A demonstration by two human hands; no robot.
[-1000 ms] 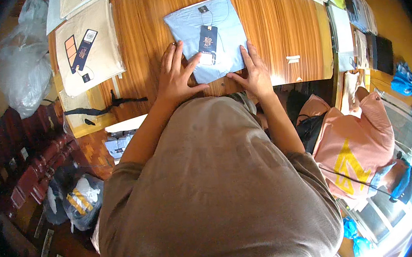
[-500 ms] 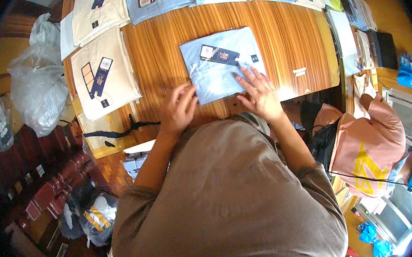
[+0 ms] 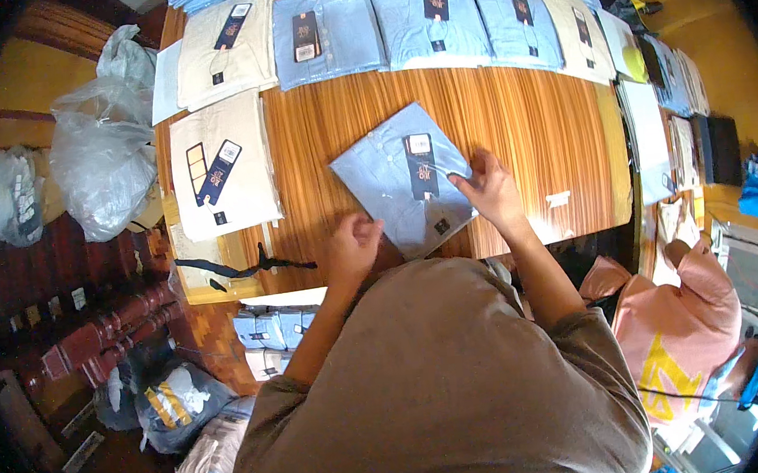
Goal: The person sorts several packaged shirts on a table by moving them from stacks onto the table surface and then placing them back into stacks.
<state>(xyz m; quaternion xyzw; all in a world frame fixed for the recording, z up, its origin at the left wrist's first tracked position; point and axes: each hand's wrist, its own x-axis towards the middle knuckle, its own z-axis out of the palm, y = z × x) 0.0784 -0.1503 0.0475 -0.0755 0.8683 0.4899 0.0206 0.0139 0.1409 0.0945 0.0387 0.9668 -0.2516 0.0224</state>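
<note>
A light blue folded shirt (image 3: 382, 169) in a clear bag lies turned cornerwise on the wooden table, its dark hang tag (image 3: 423, 179) facing up. My right hand (image 3: 494, 192) grips its right edge, the thumb on top of the bag and the other fingers bent at the side. At the lower left edge is my left hand (image 3: 355, 246), its fingers curled and closed with the tips against the bag. Whether they pinch the plastic is hidden. One corner of the shirt points toward my body.
Along the far side of the table (image 3: 315, 120) lie bagged blue shirts (image 3: 428, 29) and cream shirts (image 3: 224, 61). Another cream shirt (image 3: 229, 173) and a black strip (image 3: 255, 263) are at left. Clear plastic bags (image 3: 102, 162) hang beyond. A person in pink (image 3: 675, 328) is at right.
The blue shirt has been turned, so its tag now runs lengthwise and a corner points at me. My right hand has moved from its top to its right edge. The view has shifted.
</note>
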